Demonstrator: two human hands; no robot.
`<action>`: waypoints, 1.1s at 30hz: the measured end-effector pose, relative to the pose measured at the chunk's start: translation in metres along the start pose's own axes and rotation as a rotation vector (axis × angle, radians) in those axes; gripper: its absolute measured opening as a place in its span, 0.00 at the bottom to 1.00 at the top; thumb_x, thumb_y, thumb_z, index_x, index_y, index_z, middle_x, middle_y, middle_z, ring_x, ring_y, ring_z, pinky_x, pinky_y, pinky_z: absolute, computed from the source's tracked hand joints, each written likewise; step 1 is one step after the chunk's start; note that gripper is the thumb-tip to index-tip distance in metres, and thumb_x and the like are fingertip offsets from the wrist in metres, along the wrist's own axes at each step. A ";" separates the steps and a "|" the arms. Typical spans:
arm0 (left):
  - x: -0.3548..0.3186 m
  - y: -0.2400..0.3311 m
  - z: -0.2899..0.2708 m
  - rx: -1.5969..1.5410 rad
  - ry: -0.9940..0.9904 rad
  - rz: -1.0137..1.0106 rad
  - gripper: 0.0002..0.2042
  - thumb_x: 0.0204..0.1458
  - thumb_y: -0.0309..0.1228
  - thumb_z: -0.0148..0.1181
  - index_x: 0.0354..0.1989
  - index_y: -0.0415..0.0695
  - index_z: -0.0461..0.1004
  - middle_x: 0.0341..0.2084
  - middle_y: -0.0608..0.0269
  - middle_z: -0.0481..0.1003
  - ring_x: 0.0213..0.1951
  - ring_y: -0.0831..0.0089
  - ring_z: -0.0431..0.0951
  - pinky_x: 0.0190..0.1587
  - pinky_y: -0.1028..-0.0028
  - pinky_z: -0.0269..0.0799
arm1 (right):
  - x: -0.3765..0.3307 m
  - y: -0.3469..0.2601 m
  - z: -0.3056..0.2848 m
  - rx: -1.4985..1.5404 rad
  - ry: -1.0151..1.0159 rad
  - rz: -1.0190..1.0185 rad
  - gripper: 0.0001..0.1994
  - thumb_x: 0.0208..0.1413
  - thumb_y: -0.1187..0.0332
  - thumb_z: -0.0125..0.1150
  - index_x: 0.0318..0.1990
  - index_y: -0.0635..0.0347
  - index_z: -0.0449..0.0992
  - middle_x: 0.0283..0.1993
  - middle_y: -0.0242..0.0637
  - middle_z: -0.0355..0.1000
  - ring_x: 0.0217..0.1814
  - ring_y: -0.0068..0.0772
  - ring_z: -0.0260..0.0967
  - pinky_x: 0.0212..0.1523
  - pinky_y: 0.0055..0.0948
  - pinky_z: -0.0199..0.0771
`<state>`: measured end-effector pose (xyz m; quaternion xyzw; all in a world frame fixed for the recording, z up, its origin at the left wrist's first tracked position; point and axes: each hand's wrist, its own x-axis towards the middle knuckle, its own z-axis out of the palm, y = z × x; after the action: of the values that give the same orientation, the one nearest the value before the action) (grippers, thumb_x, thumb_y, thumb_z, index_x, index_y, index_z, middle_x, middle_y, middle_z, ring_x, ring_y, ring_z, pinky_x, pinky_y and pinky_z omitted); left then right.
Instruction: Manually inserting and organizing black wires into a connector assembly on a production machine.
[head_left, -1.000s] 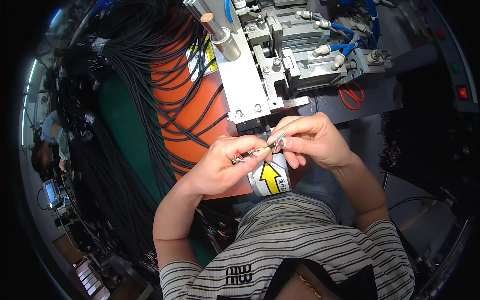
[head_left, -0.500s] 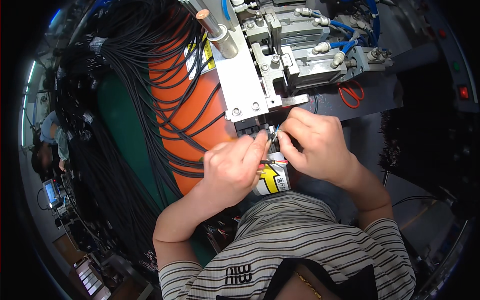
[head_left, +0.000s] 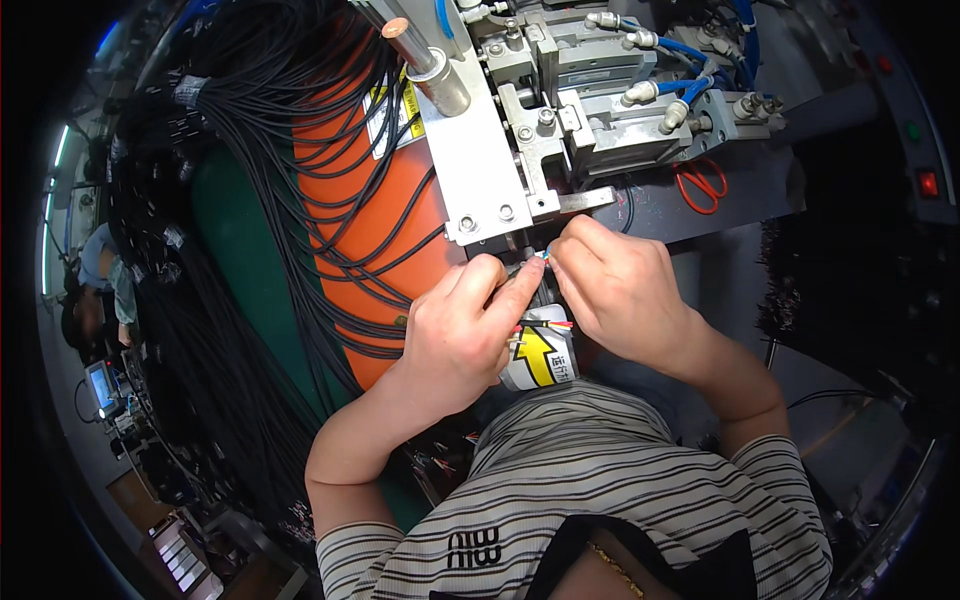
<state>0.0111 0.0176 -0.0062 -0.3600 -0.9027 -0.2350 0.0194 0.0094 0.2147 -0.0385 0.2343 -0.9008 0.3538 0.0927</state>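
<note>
Both my hands pinch the wire ends at the machine: left hand, right hand, fingertips touching.

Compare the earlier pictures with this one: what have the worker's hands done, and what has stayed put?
Both hands, left hand and right hand, carried the thin wires up from over the arrow label to the machine, still pinching them. The black cables and red scissors stayed put.
</note>
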 end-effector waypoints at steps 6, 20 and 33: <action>0.007 0.007 -0.007 0.132 -0.066 0.063 0.24 0.37 0.21 0.60 0.49 0.34 0.75 0.29 0.59 0.67 0.29 0.65 0.72 0.28 0.70 0.72 | 0.009 -0.003 -0.011 -0.109 -0.108 -0.055 0.04 0.46 0.76 0.61 0.31 0.63 0.74 0.28 0.38 0.69 0.23 0.42 0.70 0.22 0.35 0.69; 0.012 0.005 -0.011 0.144 -0.102 0.082 0.21 0.41 0.23 0.60 0.48 0.34 0.74 0.32 0.59 0.68 0.31 0.66 0.73 0.32 0.70 0.74 | 0.005 0.005 0.003 0.137 0.126 -0.023 0.03 0.50 0.75 0.63 0.32 0.64 0.76 0.26 0.41 0.74 0.22 0.44 0.72 0.23 0.34 0.71; -0.025 -0.017 -0.008 0.117 0.105 -0.086 0.22 0.31 0.17 0.62 0.42 0.38 0.78 0.34 0.56 0.72 0.36 0.60 0.73 0.36 0.62 0.70 | 0.003 0.008 -0.009 0.229 -0.053 0.155 0.05 0.51 0.77 0.62 0.36 0.64 0.78 0.27 0.37 0.74 0.19 0.22 0.68 0.20 0.22 0.63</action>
<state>0.0174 -0.0127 -0.0108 -0.3066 -0.9272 -0.2009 0.0774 0.0025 0.2244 -0.0358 0.1822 -0.8720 0.4541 0.0141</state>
